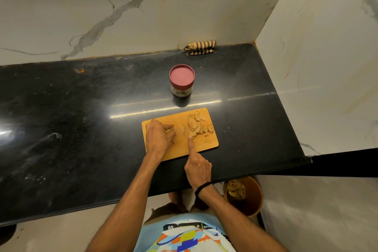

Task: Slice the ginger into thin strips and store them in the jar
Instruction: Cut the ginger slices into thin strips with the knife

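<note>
A wooden cutting board [204, 143] lies on the black, glossy tabletop [81, 108], close to its near edge, and both hands work over it. The left hand [158, 137] rests on the left part of the board with its fingers curled down over a ginger piece [172, 131], most of which is hidden beneath the fingertips. The right hand [198, 168] comes in from the near edge with its fingers closed round the handle of a knife [187, 130]. The forefinger is stretched forward along the back of the blade. The blade itself shows only as a thin line seen edge-on, and the handle is covered by the hand. The blade stands between two lots of ginger. Just to its left lie a few thin strips [181, 129], and to its right is an overlapping heap of flat ginger slices [195, 126] filling the far right part of the board. The two hands are apart, with the strips and the blade between them. A black band [202, 187] circles the right wrist. Beyond the board, not touching it, stands the jar [181, 92], upright, small and clear-sided, with its dull red lid [181, 75] on. Farther back a folded striped cloth [201, 47] lies against the marble wall [102, 6]. Below the tabletop's near edge, on the right, sits a brown bucket [253, 196] with scraps in it.
</note>
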